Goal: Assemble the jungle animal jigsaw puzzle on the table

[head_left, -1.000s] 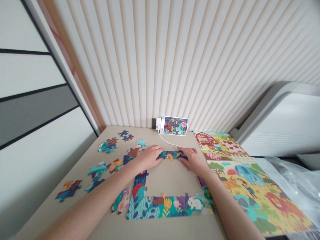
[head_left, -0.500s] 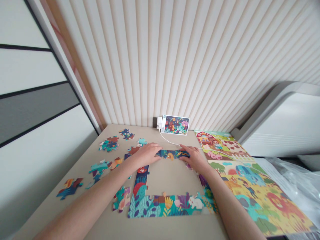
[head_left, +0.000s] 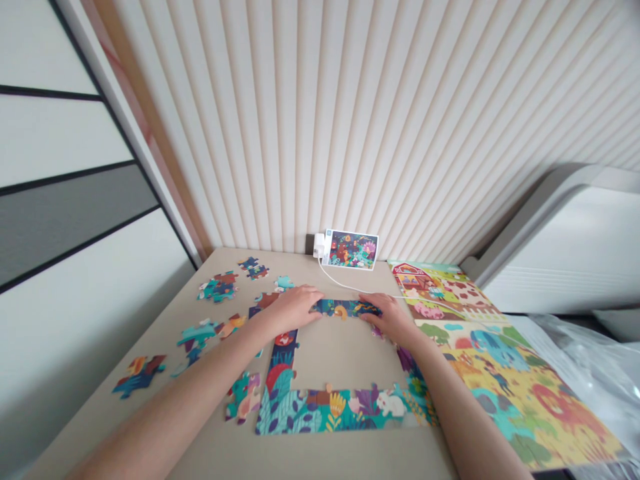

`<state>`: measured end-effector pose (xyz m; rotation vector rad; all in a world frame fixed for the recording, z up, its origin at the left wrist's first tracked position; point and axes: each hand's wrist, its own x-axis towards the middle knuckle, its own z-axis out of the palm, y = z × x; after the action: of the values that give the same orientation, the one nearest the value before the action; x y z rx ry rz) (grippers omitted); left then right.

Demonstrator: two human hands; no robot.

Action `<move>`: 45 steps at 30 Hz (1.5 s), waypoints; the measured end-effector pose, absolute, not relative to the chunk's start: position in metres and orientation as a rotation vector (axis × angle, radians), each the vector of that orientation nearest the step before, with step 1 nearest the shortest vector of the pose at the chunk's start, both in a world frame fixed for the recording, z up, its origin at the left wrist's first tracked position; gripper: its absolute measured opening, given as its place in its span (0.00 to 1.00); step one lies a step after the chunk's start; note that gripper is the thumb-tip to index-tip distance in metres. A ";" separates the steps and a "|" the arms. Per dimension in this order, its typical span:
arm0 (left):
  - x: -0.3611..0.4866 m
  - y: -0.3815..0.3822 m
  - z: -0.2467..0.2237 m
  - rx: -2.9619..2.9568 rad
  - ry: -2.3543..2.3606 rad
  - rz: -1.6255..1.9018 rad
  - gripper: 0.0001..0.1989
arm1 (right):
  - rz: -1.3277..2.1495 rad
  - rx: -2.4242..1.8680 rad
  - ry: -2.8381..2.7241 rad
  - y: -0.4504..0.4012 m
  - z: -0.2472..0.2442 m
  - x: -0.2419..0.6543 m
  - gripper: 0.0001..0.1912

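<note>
A rectangular puzzle frame (head_left: 320,412) of joined border pieces lies on the beige table, with bare tabletop inside it. My left hand (head_left: 300,307) grips the top strip near its left end, thumb on the inner side and fingers on the outer side. My right hand (head_left: 387,317) holds the same strip near its right end in a like grip. Between the hands shows the dark blue top strip (head_left: 343,308) with an orange animal. My forearms cover parts of the left and right sides of the frame.
Loose puzzle pieces (head_left: 219,287) lie in groups on the left. A picture card (head_left: 351,250) leans on the ribbed wall beside a white charger (head_left: 319,245) with a cable. Two finished puzzles, farm (head_left: 450,293) and safari (head_left: 530,393), lie right.
My right hand's fingers have come down slightly toward the top strip and lie closer to it. My left hand has hardly moved.
</note>
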<state>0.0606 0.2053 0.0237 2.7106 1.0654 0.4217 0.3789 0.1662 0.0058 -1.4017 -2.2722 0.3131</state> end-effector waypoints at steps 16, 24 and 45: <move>0.054 0.208 0.026 2.668 1.020 0.386 0.25 | 0.349 -1.427 -2.165 0.165 0.011 0.369 0.24; 0.053 0.212 0.021 2.663 1.001 0.410 0.23 | 0.356 -1.480 -2.190 0.169 0.009 0.357 0.26; 0.053 0.214 0.026 2.664 0.993 0.391 0.22 | 0.171 -1.463 -2.354 0.171 0.010 0.360 0.19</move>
<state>0.0526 0.2136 0.0257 2.6640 0.9926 0.3912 0.3598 0.1706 0.0100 -1.4625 -2.3536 0.1711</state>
